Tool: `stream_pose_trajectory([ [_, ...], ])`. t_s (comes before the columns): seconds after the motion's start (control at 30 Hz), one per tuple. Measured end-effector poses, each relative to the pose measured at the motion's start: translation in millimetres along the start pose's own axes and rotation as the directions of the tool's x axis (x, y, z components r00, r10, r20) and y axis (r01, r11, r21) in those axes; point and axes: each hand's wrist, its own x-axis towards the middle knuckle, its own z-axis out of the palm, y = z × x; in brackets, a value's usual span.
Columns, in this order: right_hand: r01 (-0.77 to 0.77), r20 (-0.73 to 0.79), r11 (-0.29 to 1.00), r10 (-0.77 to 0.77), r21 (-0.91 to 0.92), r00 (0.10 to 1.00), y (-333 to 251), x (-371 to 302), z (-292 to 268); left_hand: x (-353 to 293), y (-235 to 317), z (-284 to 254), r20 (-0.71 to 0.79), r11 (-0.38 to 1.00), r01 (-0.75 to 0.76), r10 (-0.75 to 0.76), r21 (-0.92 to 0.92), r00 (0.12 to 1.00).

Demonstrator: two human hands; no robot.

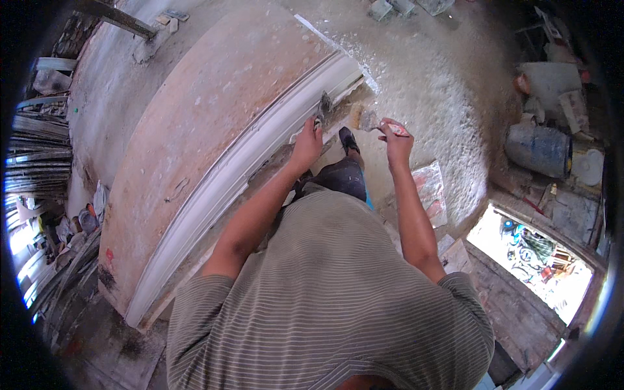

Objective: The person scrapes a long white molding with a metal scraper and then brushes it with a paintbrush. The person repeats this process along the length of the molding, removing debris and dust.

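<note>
My right hand (394, 146) is closed round the red handle of a flat paintbrush (365, 119), whose pale bristles point left toward the moulding. In my left hand (307, 145) is a small tool with a dark grey, blade-like head (325, 102); its exact kind is hard to make out. That hand is at the near edge of a long white plaster moulding (250, 140), with the tool head over or against its side. The moulding runs along the edge of a wide, stained tabletop (195, 97) from lower left to upper right.
Past the moulding's far end lies a rough floor (435, 84) spattered white. A stained board (429, 188) lies by my right forearm. At the right stands a blue drum (538, 151) among clutter, above a bright opening (530, 260). Stacked strips (39, 153) line the left.
</note>
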Motion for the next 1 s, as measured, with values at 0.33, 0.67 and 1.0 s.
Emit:
stream_pose_trajectory([
  [0.33, -0.070, 0.030, 0.997, 0.071, -0.025, 0.997, 12.7, -3.8, -11.5, -2.5, -32.1, 14.1, -0.018, 0.996, -0.039, 0.038, -0.079, 0.999],
  [0.67, 0.067, 0.016, 0.989, -0.066, -0.135, 0.998, 6.5, -7.8, -0.8, -24.3, 5.1, -30.0, 0.248, 0.962, 0.189, -0.137, -0.199, 0.959],
  [1.0, 0.262, 0.545, 0.928, -0.079, -0.266, 0.835, -34.4, 34.5, 79.4, 32.6, 88.1, 23.5, 0.247, 0.237, 0.257, -0.068, -0.937, 0.967],
])
